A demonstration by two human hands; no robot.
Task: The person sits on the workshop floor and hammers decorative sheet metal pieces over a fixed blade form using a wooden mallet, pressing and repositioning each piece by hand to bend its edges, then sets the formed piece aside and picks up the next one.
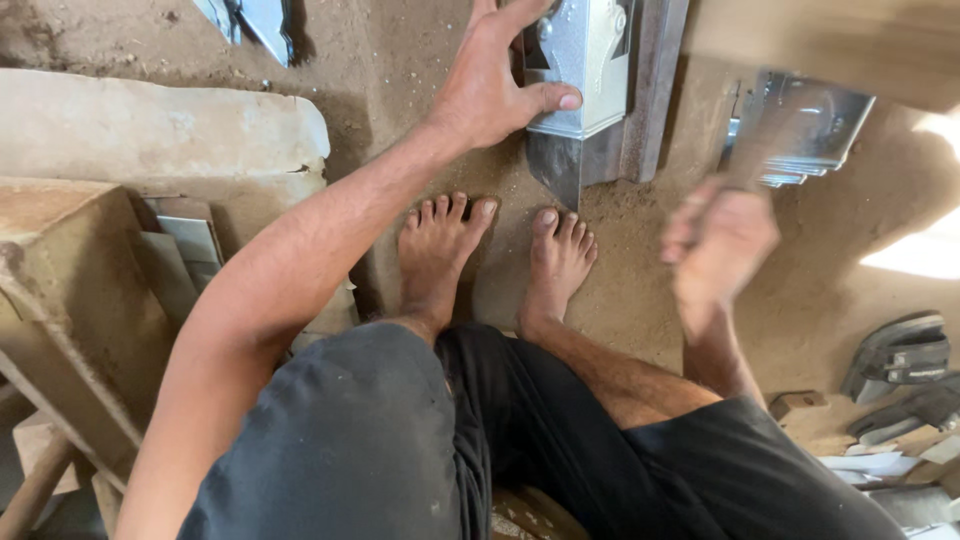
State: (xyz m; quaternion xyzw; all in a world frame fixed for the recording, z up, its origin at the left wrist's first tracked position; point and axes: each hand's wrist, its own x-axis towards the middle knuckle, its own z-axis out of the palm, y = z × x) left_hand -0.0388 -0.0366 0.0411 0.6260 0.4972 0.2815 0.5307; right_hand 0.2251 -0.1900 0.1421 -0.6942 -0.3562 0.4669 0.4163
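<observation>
**Seated on a sandy floor, one hand on a folded metal box**

Nearest the camera are the person's knees in dark shorts [400, 450], filling the frame from 5 to 7 o'clock, with two bare feet [500, 250] side by side on the sandy floor [380, 70] just past them.

At 12 o'clock a shiny metal box [580, 70] of folded sheet stands on a dark steel bar [650, 90]; whether anything is inside it cannot be told. At 2 o'clock a small stack of similar bent metal sheets [810, 130] lies on the floor. At 9 o'clock an old wooden crate [70, 290] leans beside a few flat metal strips [190, 240].

The left hand [490, 90] rests on the box's near left edge, fingers [500, 20] spread across the metal and thumb pressed along its lower rim. The right hand [715, 245], at 3 o'clock, is blurred; its fingers look curled around a handle [745, 165] rising toward the stack, but the grip cannot be told for certain.

Dark sandals [900, 360] lie at 4 o'clock.
</observation>
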